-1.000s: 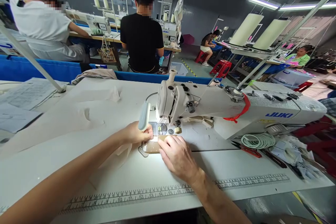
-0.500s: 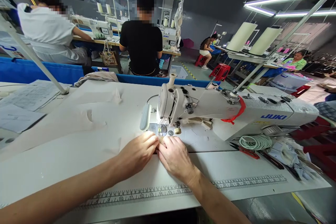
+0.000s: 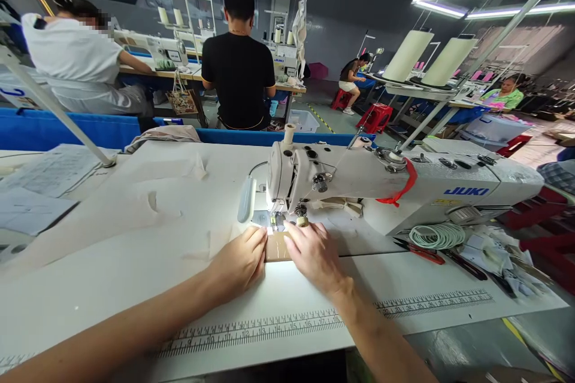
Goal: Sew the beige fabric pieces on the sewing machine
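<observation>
Papers [image 3: 40, 167] at far L of the white surface [image 3: 112, 263]; sheer fabric [image 3: 112, 206] lies flat next to them; L hand [image 3: 242, 254] is at L edge of the tan piece [image 3: 277, 246], grip bunched w/ fingers together; can't tell if it pinches, fingertips partly hidden; pale lamp [image 3: 245, 203] just behind it; tan piece lies flat btwn hands, in front of the JUKI sewing machine's [image 3: 350, 173] needle area; R hand [image 3: 317, 251] touches its R side, grip loosely open, thumb apart from index; red strip [image 3: 408, 185] round machine arm; then red-handled scissors [image 3: 426, 253], green coil [image 3: 435, 236], fabric scraps [image 3: 498, 260] at R.
</observation>
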`<state>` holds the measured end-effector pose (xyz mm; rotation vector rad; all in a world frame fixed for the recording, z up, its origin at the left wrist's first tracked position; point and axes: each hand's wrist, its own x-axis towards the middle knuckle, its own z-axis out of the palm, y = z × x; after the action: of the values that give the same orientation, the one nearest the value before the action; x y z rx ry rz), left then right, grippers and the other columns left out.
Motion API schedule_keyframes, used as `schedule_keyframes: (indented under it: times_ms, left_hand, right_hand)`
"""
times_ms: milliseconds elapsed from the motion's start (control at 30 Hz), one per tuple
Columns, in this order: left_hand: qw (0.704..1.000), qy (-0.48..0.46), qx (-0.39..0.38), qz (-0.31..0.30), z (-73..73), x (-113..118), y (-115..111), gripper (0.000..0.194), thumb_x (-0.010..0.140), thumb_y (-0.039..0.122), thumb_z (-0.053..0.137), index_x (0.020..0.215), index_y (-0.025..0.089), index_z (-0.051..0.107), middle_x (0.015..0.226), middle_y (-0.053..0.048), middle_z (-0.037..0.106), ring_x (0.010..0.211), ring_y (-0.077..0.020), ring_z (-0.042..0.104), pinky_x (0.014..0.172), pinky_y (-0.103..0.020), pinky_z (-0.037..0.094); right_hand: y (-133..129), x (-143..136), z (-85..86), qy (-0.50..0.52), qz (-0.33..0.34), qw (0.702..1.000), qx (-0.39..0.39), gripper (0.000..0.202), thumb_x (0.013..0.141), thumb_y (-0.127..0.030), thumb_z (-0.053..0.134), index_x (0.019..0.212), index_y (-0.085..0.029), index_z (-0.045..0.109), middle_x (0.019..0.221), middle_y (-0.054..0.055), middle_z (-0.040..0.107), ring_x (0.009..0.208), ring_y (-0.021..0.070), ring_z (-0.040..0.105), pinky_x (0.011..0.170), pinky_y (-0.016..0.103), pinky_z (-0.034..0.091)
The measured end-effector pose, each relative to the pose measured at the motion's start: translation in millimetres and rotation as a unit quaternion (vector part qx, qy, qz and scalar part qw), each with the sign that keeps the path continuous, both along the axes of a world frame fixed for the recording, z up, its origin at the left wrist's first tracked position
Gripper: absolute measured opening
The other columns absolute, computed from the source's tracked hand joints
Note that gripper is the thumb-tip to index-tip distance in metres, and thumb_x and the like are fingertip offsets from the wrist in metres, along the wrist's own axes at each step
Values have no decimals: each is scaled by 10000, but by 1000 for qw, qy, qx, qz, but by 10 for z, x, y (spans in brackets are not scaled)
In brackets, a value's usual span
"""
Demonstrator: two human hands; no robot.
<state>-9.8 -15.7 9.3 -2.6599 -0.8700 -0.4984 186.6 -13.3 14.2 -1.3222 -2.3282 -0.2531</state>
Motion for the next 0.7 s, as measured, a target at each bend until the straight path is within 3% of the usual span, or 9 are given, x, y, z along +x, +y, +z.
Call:
schedule_keyframes:
  times_ms: [533, 700]
  left_hand:
    - [999, 41, -20, 16, -48, 57, 158, 298, 888, 154, 363, 933, 68, 645, 971, -175, 607, 941, -281, 536, 813, -404, 495]
    - [997, 76, 12, 12, -28, 57, 157, 313, 884, 163, 374, 933, 38, 657, 950, -188, 607, 913, -285, 527, 806, -404, 486]
  right_hand:
    - [49, 90, -58, 10, -9, 1000, -8, 165, 924, -175, 490, 989, -156, 641, 843, 80, 640, 774, 226, 572, 739, 346, 393]
    - [80, 109, -26, 100, -5, 994, -51, 165, 934, -180, 476, 952, -157, 638, 822, 68, 636, 746, 196, 586, 715, 297, 418]
